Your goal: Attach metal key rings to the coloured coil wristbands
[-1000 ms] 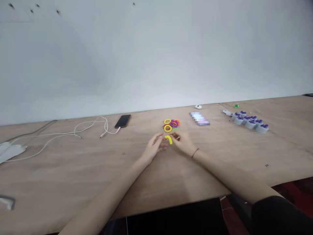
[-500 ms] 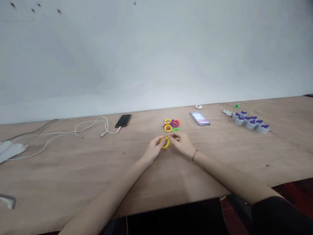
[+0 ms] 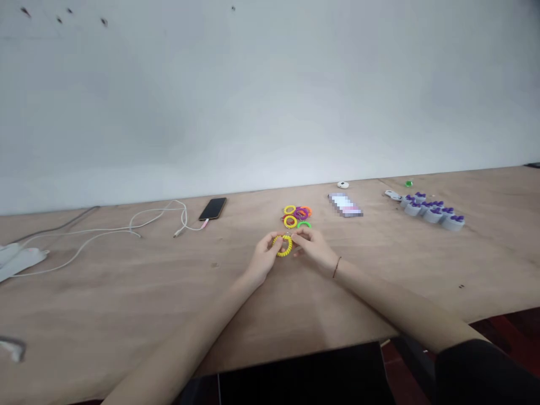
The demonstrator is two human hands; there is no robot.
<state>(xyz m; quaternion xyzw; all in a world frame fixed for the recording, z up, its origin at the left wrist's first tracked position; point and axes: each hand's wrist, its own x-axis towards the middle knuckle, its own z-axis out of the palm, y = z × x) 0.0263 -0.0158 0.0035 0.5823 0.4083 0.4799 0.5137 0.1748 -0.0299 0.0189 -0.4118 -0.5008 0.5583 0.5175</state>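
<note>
My left hand is closed on a yellow spiral coil keychain, thumb on the near face of the loop. The coil is held just above the wooden table, its ring facing me. At its upper right, my right hand pinches with thumb and forefinger where a small metal ring shows; fingers partly hide it. Right behind the hands lies a group of similar coils: two yellow coils, a purple coil, an orange coil and a green coil.
A dark phone with a white cable lies to the left. A blurred-out phone and a white earbud case are behind right. Several white cups with purple tops stand farther right, near a green item.
The yellow coil has turned to face me more fully and its loop looks rounder. My right fingers have shifted slightly away from the loop. The other things stay put.
</note>
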